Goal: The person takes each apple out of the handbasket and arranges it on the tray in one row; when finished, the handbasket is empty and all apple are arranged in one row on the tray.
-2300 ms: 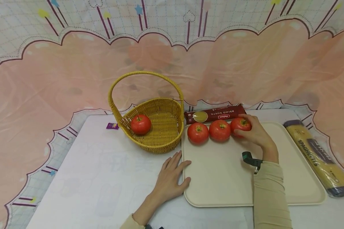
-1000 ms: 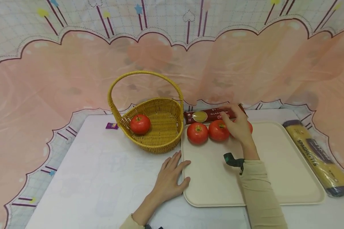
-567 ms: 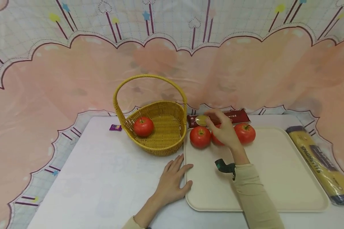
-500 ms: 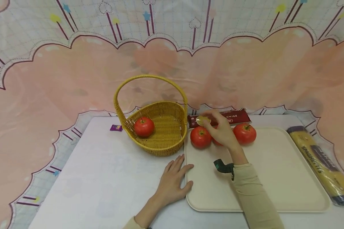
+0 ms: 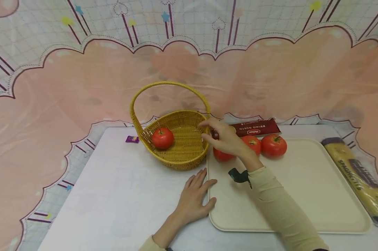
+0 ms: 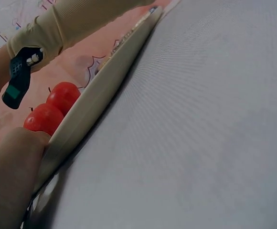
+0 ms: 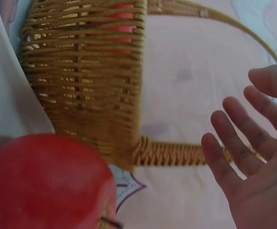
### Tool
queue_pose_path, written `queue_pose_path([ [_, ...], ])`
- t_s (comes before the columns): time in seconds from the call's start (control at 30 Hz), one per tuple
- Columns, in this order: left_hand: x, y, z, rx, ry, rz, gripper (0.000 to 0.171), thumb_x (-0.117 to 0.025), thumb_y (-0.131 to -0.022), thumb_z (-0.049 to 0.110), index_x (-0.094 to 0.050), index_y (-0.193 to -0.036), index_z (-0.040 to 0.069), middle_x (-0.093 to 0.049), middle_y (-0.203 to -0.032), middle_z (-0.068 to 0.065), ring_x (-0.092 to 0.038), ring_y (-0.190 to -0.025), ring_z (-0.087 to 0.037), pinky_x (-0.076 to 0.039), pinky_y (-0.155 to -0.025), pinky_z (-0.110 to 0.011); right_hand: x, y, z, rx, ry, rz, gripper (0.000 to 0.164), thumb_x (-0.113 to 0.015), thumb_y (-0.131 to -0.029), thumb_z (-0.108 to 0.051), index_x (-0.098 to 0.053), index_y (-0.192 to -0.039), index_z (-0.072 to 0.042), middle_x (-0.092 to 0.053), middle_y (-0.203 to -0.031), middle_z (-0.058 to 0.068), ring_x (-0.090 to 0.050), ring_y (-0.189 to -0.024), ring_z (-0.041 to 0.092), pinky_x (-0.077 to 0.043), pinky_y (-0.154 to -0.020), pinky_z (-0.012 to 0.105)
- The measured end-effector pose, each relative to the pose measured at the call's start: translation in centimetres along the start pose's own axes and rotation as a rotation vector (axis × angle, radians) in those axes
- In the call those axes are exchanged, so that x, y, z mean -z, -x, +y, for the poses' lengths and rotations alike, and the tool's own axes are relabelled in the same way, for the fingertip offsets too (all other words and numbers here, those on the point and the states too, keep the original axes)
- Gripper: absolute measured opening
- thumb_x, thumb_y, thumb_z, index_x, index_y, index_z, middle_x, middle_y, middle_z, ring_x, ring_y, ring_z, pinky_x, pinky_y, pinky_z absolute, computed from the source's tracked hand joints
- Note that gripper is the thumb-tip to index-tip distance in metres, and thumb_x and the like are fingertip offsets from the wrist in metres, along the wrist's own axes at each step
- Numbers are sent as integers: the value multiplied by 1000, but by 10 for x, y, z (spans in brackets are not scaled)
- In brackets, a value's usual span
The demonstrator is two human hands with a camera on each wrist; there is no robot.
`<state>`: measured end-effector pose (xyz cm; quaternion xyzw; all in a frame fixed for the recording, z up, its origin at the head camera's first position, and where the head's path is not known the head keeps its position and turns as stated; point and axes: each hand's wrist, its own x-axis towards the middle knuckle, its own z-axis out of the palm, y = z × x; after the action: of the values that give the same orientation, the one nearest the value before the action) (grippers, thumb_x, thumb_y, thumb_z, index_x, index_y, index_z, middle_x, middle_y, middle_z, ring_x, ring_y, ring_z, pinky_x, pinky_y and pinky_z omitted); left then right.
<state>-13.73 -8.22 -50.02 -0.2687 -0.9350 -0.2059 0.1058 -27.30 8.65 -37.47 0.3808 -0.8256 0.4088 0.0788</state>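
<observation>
My right hand (image 5: 228, 139) hovers over the leftmost red apple (image 5: 222, 156), its fingertips reaching the right rim of the yellow wicker basket (image 5: 188, 141). In the right wrist view that hand (image 7: 267, 181) has its fingers extended and holds nothing. One apple (image 5: 162, 138) lies inside the basket on the left. A middle apple (image 5: 254, 143) and a right apple (image 5: 273, 145) complete a row along the back of the cream tray (image 5: 289, 195). My left hand (image 5: 192, 202) rests beside the tray's left edge, fingers spread, thumb and index finger over the rim.
Behind the apples lies a dark red spaghetti packet (image 5: 254, 128). A yellow spaghetti packet (image 5: 353, 177) lies along the tray's right side. Left of the basket is a small purple packet (image 5: 132, 139). A patterned cloth (image 5: 113, 83) hangs behind the white table (image 5: 113, 195).
My right hand has left the right apple and moved leftward across the row to the basket's edge. The apples and left hand keep their places; the head view has shifted slightly.
</observation>
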Motion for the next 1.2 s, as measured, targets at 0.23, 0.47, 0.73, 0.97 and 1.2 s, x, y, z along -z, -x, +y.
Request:
queue_pose_path([
  [0.23,0,-1,2,-33,13,22,45,-58,-84,37,-53,-128,27,-30,-154,-13,-29,-143,-28,-28,-111,-54,-7,-20,-4,24,81,-138,35,-58,-93,-24,-54,-125,-11,-58,-125,4,-53,-120,19,-43,-104,40],
  [0.47,2,2,9,-155,79,55,34,-60,-83,32,-59,-116,25,-44,-144,-5,-33,-140,-26,-27,-110,-56,-11,-43,-10,71,165,-235,34,-58,-93,-26,-56,-124,-11,-57,-123,3,-52,-119,18,-44,-102,38],
  [0.73,2,9,31,-326,0,114,27,-63,-81,35,-61,-107,27,-54,-126,3,-44,-127,-16,-29,-107,-55,-13,-68,-13,153,241,-310,26,-61,-91,-23,-61,-115,-13,-58,-115,2,-53,-112,17,-43,-101,34],
  [0.97,-1,18,45,-323,-10,22,28,-60,-85,37,-59,-112,29,-49,-132,4,-39,-129,-13,-31,-106,-56,-18,-83,-17,146,292,-393,26,-62,-90,-24,-61,-114,-15,-57,-117,2,-53,-113,18,-42,-101,34],
  [1.2,0,18,47,-358,-33,-25,32,-53,-90,47,-57,-116,30,-48,-134,6,-40,-130,-11,-31,-109,-49,-24,-98,-18,145,329,-458,28,-60,-91,-26,-61,-117,-16,-57,-120,0,-52,-116,17,-42,-102,34],
])
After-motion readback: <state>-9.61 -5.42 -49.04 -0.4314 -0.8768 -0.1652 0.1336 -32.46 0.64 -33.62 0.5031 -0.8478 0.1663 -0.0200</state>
